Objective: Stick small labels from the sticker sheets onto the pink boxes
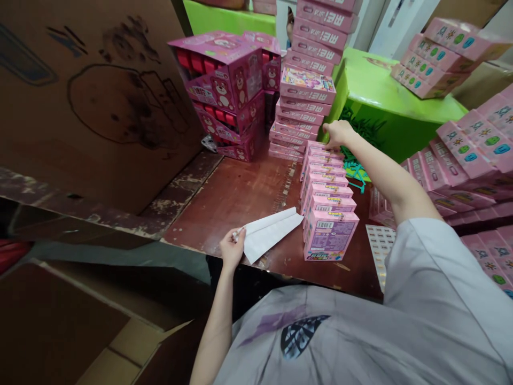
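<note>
A white sheet of paper (272, 231), partly curled along its far edge, lies low over the table's front edge. My left hand (232, 248) pinches its left end, fingers closed. To the right, several small pink boxes (332, 238) stand upright in a row running away from me, their printed purple sides and barcodes toward me. At the far end of that row, my right hand (339, 133) reaches over the last box with bent fingers at its top edge. Its fingertips are partly hidden, and whatever they may hold is too small to make out.
Stacked pink cartons (306, 88) rise behind the row, beside purple bear-print display boxes (236, 75). A green box (404, 107) holds green strips. More pink cartons (465, 149) are piled right, near a sticker sheet (379, 248). A large cardboard box (92, 107) stands left.
</note>
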`<state>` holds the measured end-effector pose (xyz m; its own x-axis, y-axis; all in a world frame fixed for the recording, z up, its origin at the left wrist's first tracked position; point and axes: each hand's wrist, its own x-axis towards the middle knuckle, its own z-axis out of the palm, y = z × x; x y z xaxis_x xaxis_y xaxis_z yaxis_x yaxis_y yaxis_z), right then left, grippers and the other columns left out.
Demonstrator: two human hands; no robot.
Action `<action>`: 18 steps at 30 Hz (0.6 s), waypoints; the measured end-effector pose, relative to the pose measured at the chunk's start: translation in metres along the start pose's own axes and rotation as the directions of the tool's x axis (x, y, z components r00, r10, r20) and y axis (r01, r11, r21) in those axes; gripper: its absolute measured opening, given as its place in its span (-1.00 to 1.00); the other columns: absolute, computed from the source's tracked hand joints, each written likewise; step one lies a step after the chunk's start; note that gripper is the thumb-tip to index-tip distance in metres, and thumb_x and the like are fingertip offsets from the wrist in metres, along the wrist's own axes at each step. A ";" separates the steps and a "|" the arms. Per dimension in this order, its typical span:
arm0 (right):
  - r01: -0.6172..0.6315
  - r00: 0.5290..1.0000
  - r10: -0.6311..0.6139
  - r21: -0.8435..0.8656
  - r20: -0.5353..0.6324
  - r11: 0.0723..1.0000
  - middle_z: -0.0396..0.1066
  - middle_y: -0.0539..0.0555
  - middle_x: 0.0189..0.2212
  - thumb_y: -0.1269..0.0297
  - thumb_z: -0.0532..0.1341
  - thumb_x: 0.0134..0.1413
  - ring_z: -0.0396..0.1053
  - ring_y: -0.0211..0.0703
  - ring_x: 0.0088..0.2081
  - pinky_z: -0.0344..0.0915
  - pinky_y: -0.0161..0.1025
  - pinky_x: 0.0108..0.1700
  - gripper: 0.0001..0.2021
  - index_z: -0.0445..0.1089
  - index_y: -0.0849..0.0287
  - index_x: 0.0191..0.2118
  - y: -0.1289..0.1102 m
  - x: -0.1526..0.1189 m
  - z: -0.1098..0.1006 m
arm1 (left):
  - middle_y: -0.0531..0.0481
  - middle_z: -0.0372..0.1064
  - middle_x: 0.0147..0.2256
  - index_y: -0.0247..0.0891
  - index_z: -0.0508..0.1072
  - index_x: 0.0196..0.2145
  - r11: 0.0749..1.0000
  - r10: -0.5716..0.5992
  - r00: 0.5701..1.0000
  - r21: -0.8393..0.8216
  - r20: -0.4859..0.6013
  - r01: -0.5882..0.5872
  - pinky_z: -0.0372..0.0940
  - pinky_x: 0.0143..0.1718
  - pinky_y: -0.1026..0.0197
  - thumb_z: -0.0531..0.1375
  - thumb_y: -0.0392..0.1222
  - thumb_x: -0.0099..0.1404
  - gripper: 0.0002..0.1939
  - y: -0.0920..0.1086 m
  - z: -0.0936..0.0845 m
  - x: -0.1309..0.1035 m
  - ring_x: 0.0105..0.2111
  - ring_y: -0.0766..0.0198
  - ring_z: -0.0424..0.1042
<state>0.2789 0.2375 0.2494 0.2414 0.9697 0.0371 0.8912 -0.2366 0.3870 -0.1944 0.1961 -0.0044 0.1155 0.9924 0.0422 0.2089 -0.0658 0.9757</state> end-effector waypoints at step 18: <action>0.072 0.869 0.452 0.955 -0.202 0.288 0.38 0.25 0.10 -0.12 0.37 -0.26 0.36 0.19 0.14 0.32 0.07 0.17 -0.20 0.20 -0.08 0.17 -0.072 -0.307 0.070 | -0.38 0.18 0.21 -0.30 0.24 0.21 0.875 0.349 0.930 0.396 -0.117 -0.278 0.18 0.18 -0.23 0.21 -0.10 0.24 -0.40 0.016 0.015 -0.028 0.23 -0.19 0.19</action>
<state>0.1672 -0.0474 0.1459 0.5346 0.7481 0.3930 0.6410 -0.0559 -0.7655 -0.1801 0.1654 0.0065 0.0663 0.9121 0.4046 0.5349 -0.3748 0.7572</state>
